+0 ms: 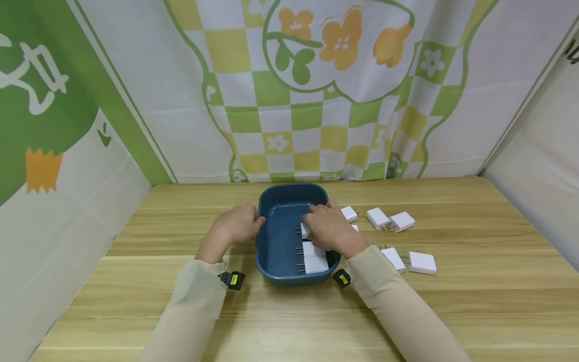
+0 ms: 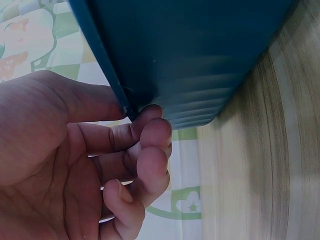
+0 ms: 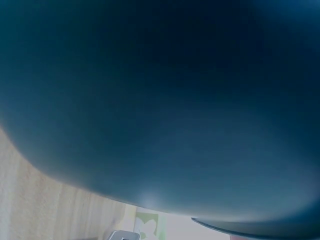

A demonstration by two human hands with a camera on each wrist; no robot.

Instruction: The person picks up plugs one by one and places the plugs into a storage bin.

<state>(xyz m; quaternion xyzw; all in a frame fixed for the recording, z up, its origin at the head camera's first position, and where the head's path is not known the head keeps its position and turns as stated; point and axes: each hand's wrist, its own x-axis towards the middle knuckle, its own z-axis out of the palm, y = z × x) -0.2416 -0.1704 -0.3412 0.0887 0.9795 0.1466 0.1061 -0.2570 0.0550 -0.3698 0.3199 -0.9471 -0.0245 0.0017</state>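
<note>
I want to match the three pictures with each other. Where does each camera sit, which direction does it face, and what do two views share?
Head: worn on the head, looks forward and down at the wooden table, blue tray, white chargers; both sleeves, left hand and right hand show.
Left wrist: beside the tray's left wall, facing it; thumb and curled fingers grip its rim.
Right wrist: very close to the tray's outer wall, which fills the view; no hand visible.
All share the blue tray and table.

Smooth plastic tub [image 1: 280, 236], wood-grain table [image 1: 289, 311]
</note>
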